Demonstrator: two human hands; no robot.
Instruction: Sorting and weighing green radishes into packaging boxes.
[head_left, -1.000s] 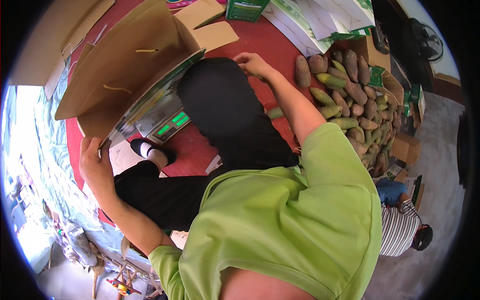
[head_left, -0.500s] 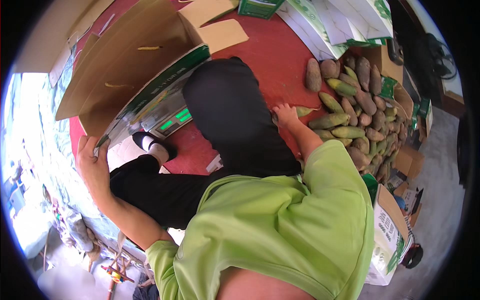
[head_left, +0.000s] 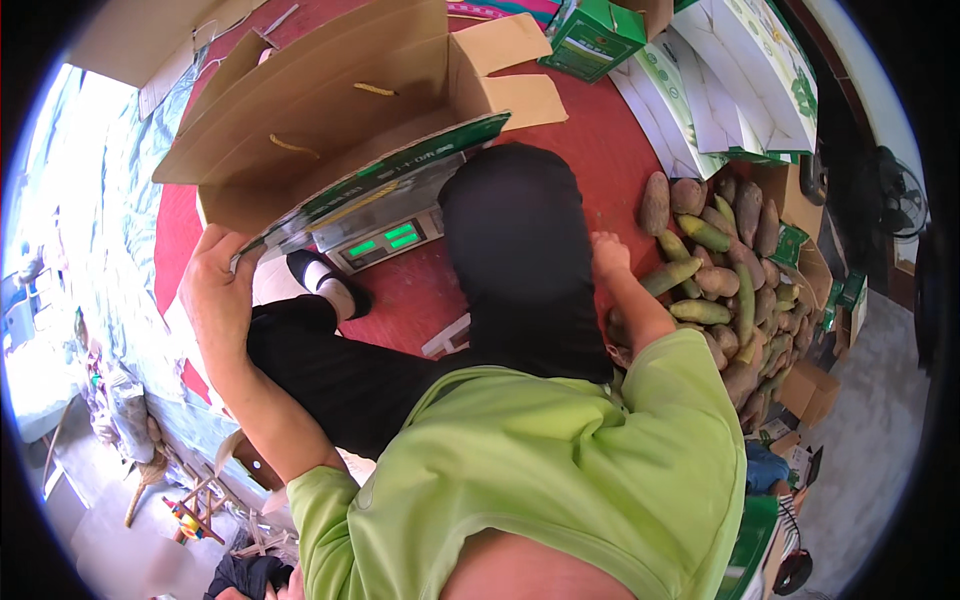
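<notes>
Our left hand is pinching a likely light, stiff, rectangular brown cardboard carton by its rim. Our right hand's fingers aren't showing clearly.

Bright light floods the left; grey floor and pale wall edge the right.

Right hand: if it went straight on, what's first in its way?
Likely the black-trousered knee right beside the right hand; depth is unclear, so it might slip past over the red surface.
</notes>
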